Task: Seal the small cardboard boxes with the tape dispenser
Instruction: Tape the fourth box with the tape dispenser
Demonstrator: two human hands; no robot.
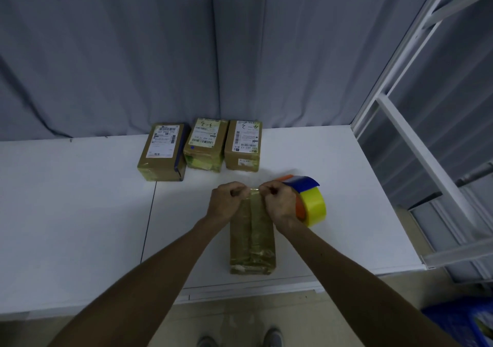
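A small cardboard box (252, 242) lies lengthwise on the white table (80, 200), with clear tape running along its top seam. My left hand (226, 202) pinches the free end of the tape strip (254, 190) above the box's far end. My right hand (280, 202) grips the tape dispenser (309, 200), which has a blue guard, an orange body and a yellow-looking tape roll. The strip is stretched taut between my two hands. Three more labelled cardboard boxes (162, 152) (206, 145) (244, 145) stand in a row at the table's back edge.
A grey curtain (186, 53) hangs behind the table. A white metal rack frame (416, 138) rises at the right. A blue crate (464, 322) sits on the floor at bottom right. My shoes (240, 340) show below the table's front edge.
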